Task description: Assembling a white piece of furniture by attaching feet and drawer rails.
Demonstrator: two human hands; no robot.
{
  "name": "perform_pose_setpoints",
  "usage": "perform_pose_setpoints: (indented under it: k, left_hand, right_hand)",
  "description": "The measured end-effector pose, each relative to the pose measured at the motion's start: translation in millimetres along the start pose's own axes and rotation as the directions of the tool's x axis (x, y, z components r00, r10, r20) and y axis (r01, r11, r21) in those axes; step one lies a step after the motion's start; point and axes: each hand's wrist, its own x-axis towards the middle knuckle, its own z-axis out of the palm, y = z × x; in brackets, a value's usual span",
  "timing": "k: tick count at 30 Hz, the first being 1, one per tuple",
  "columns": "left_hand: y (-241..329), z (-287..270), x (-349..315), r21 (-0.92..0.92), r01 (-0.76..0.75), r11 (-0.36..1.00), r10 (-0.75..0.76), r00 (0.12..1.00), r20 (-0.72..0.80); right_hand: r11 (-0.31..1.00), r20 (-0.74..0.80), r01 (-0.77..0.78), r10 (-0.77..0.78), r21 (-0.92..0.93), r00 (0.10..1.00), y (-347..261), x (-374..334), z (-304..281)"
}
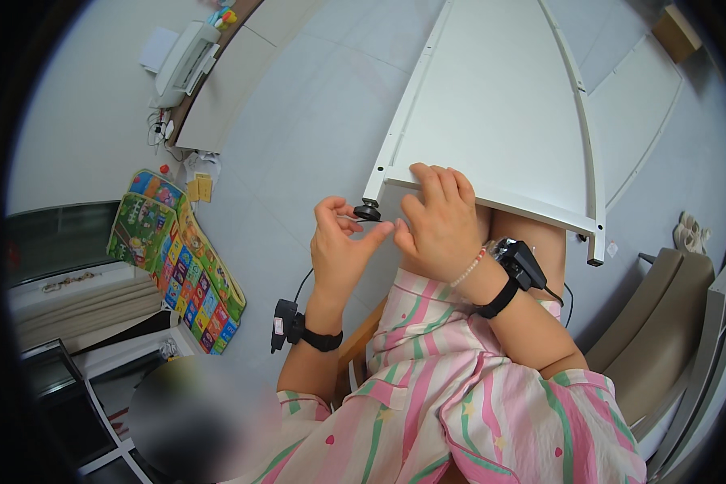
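A long white frame with a white panel [500,97] stretches away from my lap, its near end at my knees. At its near left corner a short leg ends in a round black foot [367,212]. My left hand [339,246] has its fingers curled at the foot's left side and its thumb just below it, closed around it. My right hand [441,219] rests against the frame's near edge, with several fingers stretched onto the panel. Its thumb and index finger are apart, close to the foot, and hold nothing visible. The near right leg ends in a dark tip [594,261].
Beyond the panel, another white panel [633,105] lies on the floor near a cardboard box [676,34]. To the left are a colourful play mat [181,258] and a cabinet with a white printer [187,64]. A beige seat [649,323] stands at right, near shoes [690,234].
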Motion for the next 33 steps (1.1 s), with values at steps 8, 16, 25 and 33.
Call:
perform_pose_setpoints:
  k: [8, 16, 25, 33]
  left_hand:
    - [-7, -1, 1, 0.007, 0.278, 0.961, -0.267, 0.916, 0.300]
    - [-27, -8, 8, -0.049, 0.467, 0.883, -0.397, 0.798, 0.453]
    - [-6, -3, 1, 0.060, 0.035, 0.998, -0.038, 0.998, 0.049]
    - [4, -3, 5, 0.163, 0.007, 0.987, -0.030, 0.990, 0.138]
  right_hand:
    - [1.000, -0.008, 0.008, -0.008, 0.001, 1.000, 0, 0, -1]
    - [1.000, -0.003, 0.007, -0.007, -0.013, 1.000, -1, 0, -1]
    - [1.000, -0.010, 0.007, -0.008, -0.020, 1.000, -1, 0, -1]
    - [0.999, -0.025, 0.010, -0.011, -0.039, 1.000, 0, 0, 3]
